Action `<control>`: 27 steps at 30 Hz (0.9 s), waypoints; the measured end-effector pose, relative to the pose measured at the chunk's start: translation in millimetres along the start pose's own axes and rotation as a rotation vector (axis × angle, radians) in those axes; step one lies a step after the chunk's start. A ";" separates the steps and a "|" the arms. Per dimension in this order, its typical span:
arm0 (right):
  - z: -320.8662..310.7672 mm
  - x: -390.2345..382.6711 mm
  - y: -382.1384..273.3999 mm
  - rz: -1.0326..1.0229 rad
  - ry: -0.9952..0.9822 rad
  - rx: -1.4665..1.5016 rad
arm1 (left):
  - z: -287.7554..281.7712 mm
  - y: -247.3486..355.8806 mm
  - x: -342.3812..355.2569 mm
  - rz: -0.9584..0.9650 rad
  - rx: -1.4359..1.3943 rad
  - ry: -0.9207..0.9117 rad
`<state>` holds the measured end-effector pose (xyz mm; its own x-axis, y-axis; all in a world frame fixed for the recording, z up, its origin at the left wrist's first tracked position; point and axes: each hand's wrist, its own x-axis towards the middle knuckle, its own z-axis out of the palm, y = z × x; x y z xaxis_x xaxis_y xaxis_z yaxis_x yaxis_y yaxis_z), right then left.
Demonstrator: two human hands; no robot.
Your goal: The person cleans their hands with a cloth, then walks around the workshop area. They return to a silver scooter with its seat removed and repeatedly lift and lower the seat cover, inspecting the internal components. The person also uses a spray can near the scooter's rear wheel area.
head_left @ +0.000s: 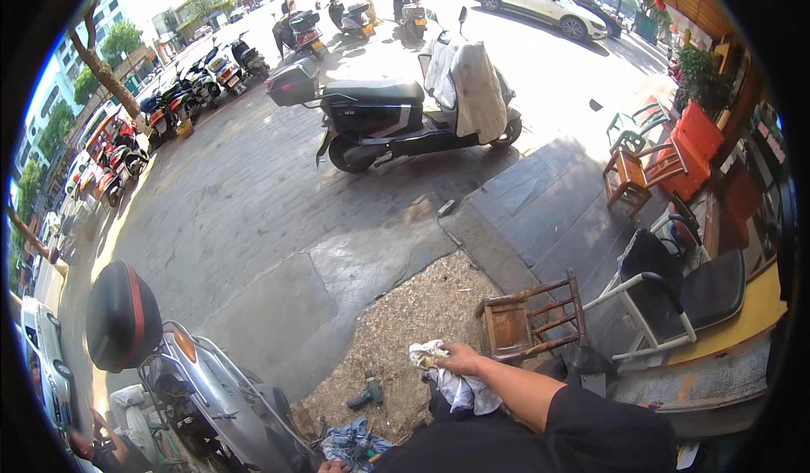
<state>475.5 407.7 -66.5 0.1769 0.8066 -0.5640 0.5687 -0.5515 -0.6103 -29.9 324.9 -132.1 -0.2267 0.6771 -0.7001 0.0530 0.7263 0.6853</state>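
Note:
A crumpled white rag (pixel 429 355) with yellowish stains is gripped in my right hand (pixel 461 360), its fingers closed on the cloth. More pale cloth (pixel 466 390) hangs just below that hand, over my dark clothing. Only a small part of my left hand (pixel 334 466) shows at the lower edge, beside a bundle of blue cloth (pixel 348 444); its fingers are too cut off to read. Ahead of the bundle, a green and black cordless drill (pixel 366 392) lies on the rough pebbly patch of ground (pixel 426 304).
A silver scooter (pixel 211 380) with a black top box (pixel 123 316) stands close on my left, a seated person (pixel 126 427) beyond it. To my right are a small wooden chair (pixel 510 321) and a black padded chair (pixel 709 287). A covered black scooter (pixel 380 114) is parked ahead.

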 end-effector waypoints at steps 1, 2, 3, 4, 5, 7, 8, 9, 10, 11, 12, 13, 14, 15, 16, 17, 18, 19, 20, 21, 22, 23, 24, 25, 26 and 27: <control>-13.6 8.0 -1.7 0.007 -0.008 0.041 | 14.0 13.7 4.4 -0.005 -0.019 -0.016; -27.7 16.1 -1.6 0.020 -0.018 0.067 | 29.1 26.6 7.0 -0.014 -0.038 -0.029; -41.0 23.9 -1.0 0.022 -0.018 0.086 | 43.7 40.6 10.5 -0.022 -0.059 -0.043; -52.5 29.3 1.0 0.023 0.031 0.101 | 57.1 55.1 13.9 -0.023 0.028 -0.035; -62.8 33.7 4.1 0.055 0.052 0.133 | 69.5 69.0 17.3 -0.033 0.057 -0.065; -82.3 39.3 12.6 0.094 0.115 0.172 | 92.9 98.6 29.0 -0.047 0.116 -0.130; -91.0 41.2 17.6 0.121 0.124 0.204 | 106.7 107.4 33.2 -0.053 0.158 -0.079; -98.0 41.0 23.2 0.151 0.134 0.228 | 114.3 119.2 39.4 -0.066 0.171 -0.102; -106.1 42.3 28.4 0.200 0.148 0.236 | 125.1 131.8 49.6 -0.079 0.183 -0.127; -112.3 42.2 33.6 0.216 0.160 0.263 | 133.3 142.4 57.0 -0.093 0.194 -0.150; -118.1 41.6 39.3 0.251 0.173 0.278 | 144.4 153.0 65.2 -0.094 0.246 -0.125; -124.3 42.6 44.2 0.286 0.185 0.290 | 156.3 164.0 73.3 -0.099 0.242 -0.148; -129.6 45.6 48.8 0.312 0.194 0.306 | 168.2 175.8 81.9 -0.101 0.239 -0.171; -134.5 49.0 53.0 0.338 0.203 0.323 | 180.7 189.1 91.3 -0.104 0.243 -0.192; -140.3 53.3 57.2 0.365 0.216 0.330 | 195.9 203.2 101.9 -0.105 0.275 -0.209; -145.9 59.0 60.8 0.393 0.230 0.332 | 211.5 217.0 112.8 -0.107 0.294 -0.208; -150.6 65.1 63.9 0.424 0.248 0.327 | 227.6 231.4 125.2 -0.107 0.319 -0.212; -157.6 72.8 66.8 0.448 0.275 0.310 | 244.4 247.7 138.7 -0.091 0.343 -0.228; -165.1 78.8 69.8 0.469 0.304 0.344 | 260.5 264.9 152.9 -0.106 0.334 -0.263; -172.1 83.7 72.2 0.486 0.338 0.367 | 276.5 282.6 167.3 -0.112 0.335 -0.294; -180.8 93.6 71.8 0.532 0.371 0.381 | 295.8 303.0 183.0 -0.117 0.336 -0.329; -191.1 97.2 74.2 0.564 0.402 0.417 | 310.4 320.8 194.2 -0.141 0.348 -0.352; -199.3 103.6 75.1 0.589 0.429 0.459 | 324.3 339.8 206.2 -0.100 0.352 -0.367; -209.3 109.2 76.7 0.626 0.463 0.485 | 338.1 360.1 217.0 -0.067 0.361 -0.375; -220.1 116.0 78.0 0.630 0.496 0.470 | 353.4 383.1 227.6 -0.034 0.376 -0.378; -228.8 121.2 79.8 0.613 0.536 0.440 | 365.1 404.5 235.8 -0.004 0.393 -0.378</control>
<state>726.1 510.2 -56.4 0.7567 0.2772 -0.5921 -0.0840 -0.8569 -0.5086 293.1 821.4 -93.2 0.1344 0.6171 -0.7753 0.4289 0.6691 0.6069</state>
